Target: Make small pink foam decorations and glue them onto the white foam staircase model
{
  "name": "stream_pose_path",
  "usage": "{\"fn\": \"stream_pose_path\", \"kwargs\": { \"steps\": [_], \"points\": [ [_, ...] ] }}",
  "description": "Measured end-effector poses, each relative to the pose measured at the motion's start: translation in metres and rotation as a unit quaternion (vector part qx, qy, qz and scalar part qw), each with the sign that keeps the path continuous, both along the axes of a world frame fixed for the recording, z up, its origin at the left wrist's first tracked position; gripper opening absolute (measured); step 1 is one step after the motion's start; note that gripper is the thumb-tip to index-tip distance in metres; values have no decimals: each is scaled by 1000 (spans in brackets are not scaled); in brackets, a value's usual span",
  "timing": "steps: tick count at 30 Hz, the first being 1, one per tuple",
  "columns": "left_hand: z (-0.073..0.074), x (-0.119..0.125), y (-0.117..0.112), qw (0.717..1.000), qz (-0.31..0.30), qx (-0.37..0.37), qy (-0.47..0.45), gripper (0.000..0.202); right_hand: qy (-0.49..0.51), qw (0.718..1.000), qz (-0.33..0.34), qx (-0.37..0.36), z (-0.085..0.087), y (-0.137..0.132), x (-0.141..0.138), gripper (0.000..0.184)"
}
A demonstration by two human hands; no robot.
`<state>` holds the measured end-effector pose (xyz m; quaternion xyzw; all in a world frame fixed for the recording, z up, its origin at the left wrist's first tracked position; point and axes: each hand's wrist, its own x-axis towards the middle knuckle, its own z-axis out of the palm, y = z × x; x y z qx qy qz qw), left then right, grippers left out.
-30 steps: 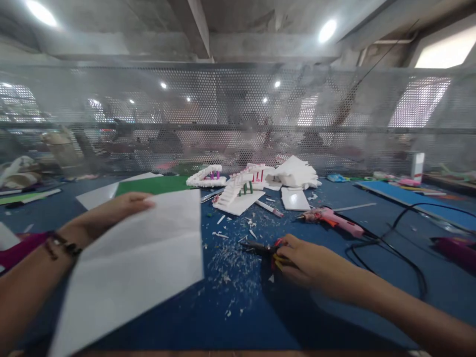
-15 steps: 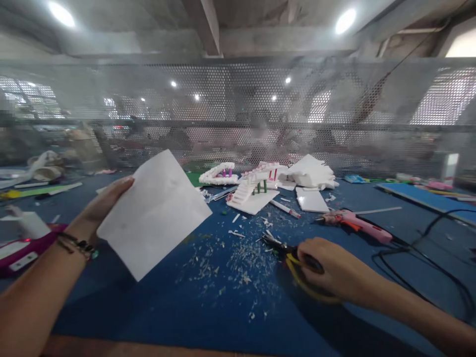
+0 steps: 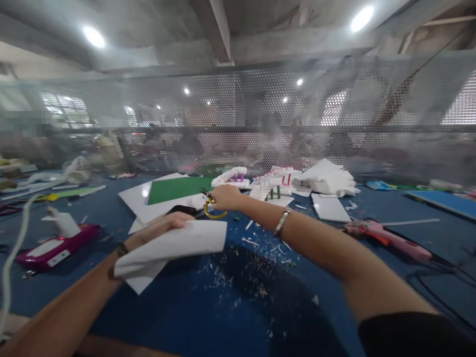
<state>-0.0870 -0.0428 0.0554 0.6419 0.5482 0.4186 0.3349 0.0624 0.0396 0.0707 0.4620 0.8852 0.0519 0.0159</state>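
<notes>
My left hand [image 3: 167, 223] is closed on the edge of a white sheet of paper [image 3: 182, 245], which is tilted and bent, one corner hanging down. Stretched across to the far side of it, my right hand [image 3: 225, 198] grips scissors with a yellow handle [image 3: 215, 214]. The dark blades point up and left, close to a green sheet [image 3: 180, 190] that lies on white sheets [image 3: 130, 198]. Just behind my left hand lies a flat black object [image 3: 183, 210], partly hidden; it may be a phone.
White paper models with small stairs [image 3: 262, 191] stand at the back, by a heap of crumpled white paper [image 3: 329, 176]. A pink glue gun [image 3: 394, 240] with a black cord lies right. A magenta device [image 3: 59, 248] sits left. Scraps litter the blue tabletop [image 3: 178, 317].
My right hand has carried the scissors left and away from me, from over the scraps to beside the green sheet. The white sheet in my left hand has tipped flatter, and the view has shifted left.
</notes>
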Motion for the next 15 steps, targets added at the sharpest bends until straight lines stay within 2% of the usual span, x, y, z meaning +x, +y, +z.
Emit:
{"fn": "stream_pose_path", "kwargs": {
  "steps": [3,5,8,10,15],
  "points": [
    [-8,7,4,994,-90,-48,25,21,21,1000,10,-3,-13,17,-26,29],
    [-11,8,5,992,-106,-60,25,22,37,999,13,-9,-21,23,-32,30],
    [-10,8,5,995,-81,-58,9,23,71,997,22,-14,-27,26,-27,30],
    [-9,8,6,997,-51,-51,-8,25,108,994,31,-8,-24,25,-14,29],
    [-8,18,8,997,16,-24,-65,23,250,966,31,52,7,-1,37,28]
  ]
}}
